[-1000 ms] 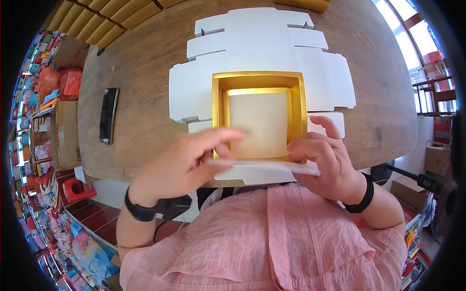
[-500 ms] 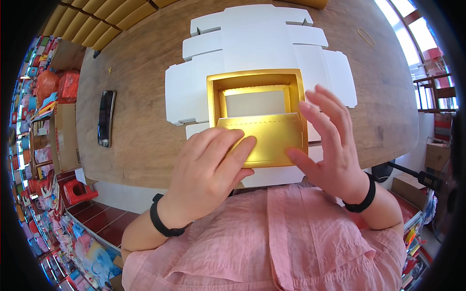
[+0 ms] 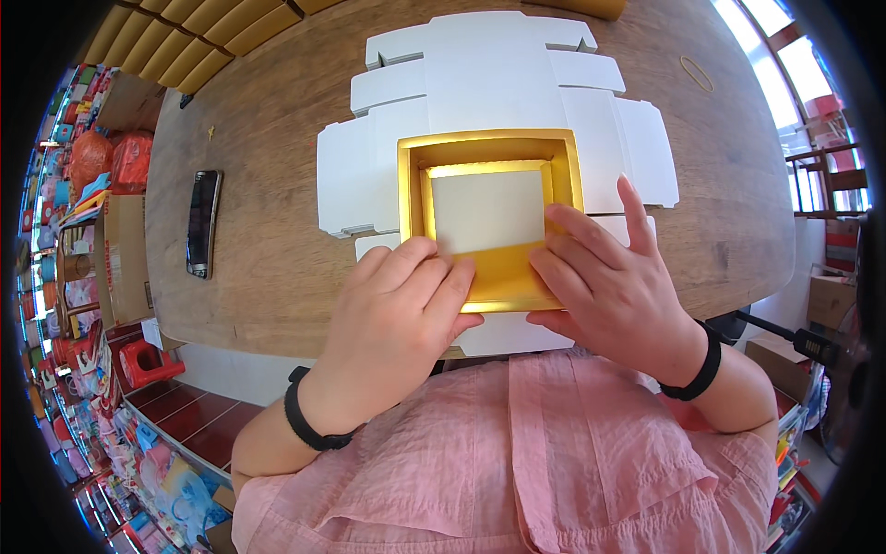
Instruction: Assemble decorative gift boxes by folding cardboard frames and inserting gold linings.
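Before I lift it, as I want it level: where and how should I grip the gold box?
Probably by its left wall and right wall, coming from both sides at once: they stand upright, facing each other, their far parts uncovered.

In front of you stands a wide wooden table, brown with visible grain, and its corners are rounded. On your far right there is a window with dark red-brown frame parts; its panes are very bright, and the light from there gives the tabletop a soft shine. Below the window you have a white wall and cardboard boxes. On your left, shelves are crowded with small colourful goods, near a tall cardboard box and a red plastic stool. Beneath, the floor shows dark red tiles with pale joints. At your right edge, a dark round shape is perhaps a fan.
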`<state>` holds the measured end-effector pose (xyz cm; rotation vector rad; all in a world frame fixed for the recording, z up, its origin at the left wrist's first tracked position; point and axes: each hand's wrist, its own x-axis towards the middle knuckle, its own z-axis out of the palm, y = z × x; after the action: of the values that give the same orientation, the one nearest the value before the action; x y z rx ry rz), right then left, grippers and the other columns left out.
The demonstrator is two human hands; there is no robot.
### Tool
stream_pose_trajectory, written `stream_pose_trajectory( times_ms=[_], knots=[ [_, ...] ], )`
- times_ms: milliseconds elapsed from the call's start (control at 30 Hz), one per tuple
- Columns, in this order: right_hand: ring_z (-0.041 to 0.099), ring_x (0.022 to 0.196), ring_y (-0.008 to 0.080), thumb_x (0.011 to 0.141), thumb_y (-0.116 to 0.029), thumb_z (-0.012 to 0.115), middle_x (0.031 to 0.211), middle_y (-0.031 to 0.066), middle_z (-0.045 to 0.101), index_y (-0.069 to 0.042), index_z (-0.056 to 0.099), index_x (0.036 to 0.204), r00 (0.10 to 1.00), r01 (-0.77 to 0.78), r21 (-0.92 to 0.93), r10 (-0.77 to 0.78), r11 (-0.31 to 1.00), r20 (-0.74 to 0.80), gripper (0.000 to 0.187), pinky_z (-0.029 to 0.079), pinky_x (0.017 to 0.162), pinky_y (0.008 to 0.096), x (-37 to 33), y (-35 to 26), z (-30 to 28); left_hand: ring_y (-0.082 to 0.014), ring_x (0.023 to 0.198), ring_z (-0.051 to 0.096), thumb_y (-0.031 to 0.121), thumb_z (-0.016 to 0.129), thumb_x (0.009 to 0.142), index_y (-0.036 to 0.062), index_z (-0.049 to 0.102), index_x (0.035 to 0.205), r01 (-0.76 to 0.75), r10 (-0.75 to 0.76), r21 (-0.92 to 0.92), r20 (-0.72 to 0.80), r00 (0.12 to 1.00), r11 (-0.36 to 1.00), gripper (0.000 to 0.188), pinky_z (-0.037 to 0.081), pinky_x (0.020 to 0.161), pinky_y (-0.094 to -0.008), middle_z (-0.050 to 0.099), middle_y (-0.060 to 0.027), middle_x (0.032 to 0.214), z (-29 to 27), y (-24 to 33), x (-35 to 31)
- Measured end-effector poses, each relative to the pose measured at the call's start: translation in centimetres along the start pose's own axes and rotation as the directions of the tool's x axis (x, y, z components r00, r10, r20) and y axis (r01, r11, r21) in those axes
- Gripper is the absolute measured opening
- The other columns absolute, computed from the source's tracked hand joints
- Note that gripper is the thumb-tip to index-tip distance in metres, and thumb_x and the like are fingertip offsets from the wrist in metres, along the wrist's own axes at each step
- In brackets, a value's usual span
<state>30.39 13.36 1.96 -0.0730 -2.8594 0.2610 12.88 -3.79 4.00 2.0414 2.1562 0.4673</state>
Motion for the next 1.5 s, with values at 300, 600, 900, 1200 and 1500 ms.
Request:
stream_pose_trajectory(
  times_ms=[300,600,900,1200,1500],
  knots=[
    [0.061,0.105,0.0172,0.072,-0.024,0.081,0.078,-0.0004,0.057,-0.01,0.063,0.082,0.992,0.04,0.078,-0.049,0.996,0.117,0.025,0.016,0.122,0.066,0.3,0.0,-0.1,-0.0226,0.092,0.059,0.026,0.076,0.078,0.0086,0.063,0.092,-0.164,0.164,0.112,0.005,0.986,0.98,0.026,0.04,0.089,-0.0443,0.06,-0.0037,0.083,0.5,-0.4,0.4],
    [0.062,0.086,0.0175,0.072,-0.023,0.079,0.069,0.0012,0.053,-0.011,0.056,0.069,0.982,0.072,0.042,-0.078,0.997,0.174,0.026,0.02,0.123,0.0619,1.5,-0.3,0.1,-0.0204,0.084,0.059,0.033,0.075,0.08,0.0087,0.06,0.08,-0.128,0.127,0.172,0.02,0.992,0.977,0.029,0.041,0.095,-0.0514,0.059,-0.0027,0.075,1.0,-0.4,1.0],
    [0.062,0.072,0.0159,0.076,-0.02,0.071,0.057,-0.0029,0.053,-0.015,0.063,0.063,0.972,0.117,0.071,-0.129,0.991,0.195,0.017,0.023,0.123,0.0576,2.2,0.5,0.2,-0.0197,0.085,0.06,0.045,0.073,0.082,0.0094,0.071,0.075,-0.08,0.059,0.087,0.223,0.973,0.993,0.036,0.033,0.105,-0.0552,0.065,-0.0023,0.07,0.0,-0.8,2.8],
    [0.061,0.073,0.0191,0.085,-0.017,0.062,0.067,0.0002,0.049,-0.011,0.053,0.081,0.982,0.181,0.152,-0.188,0.972,0.031,0.011,0.024,0.116,0.0673,1.6,-0.2,0.2,-0.0192,0.087,0.063,0.052,0.069,0.086,0.013,0.075,0.085,-0.157,0.124,0.126,0.238,0.963,0.98,0.039,0.029,0.108,-0.0589,0.067,-0.0003,0.079,0.4,-1.0,2.0],
    [0.064,0.106,0.0245,0.087,-0.014,0.072,0.1,0.0039,0.067,-0.013,0.066,0.102,0.989,0.018,0.117,0.0,0.993,-0.148,0.017,0.017,0.118,0.0639,4.9,4.0,-18.0,-0.0378,0.124,0.051,0.039,0.061,0.096,0.0035,0.059,0.123,0.023,-0.239,-0.403,-0.495,0.835,0.915,0.045,0.031,0.113,-0.0543,0.057,-0.0176,0.125,-3.8,-5.7,-3.5]
  ],
)
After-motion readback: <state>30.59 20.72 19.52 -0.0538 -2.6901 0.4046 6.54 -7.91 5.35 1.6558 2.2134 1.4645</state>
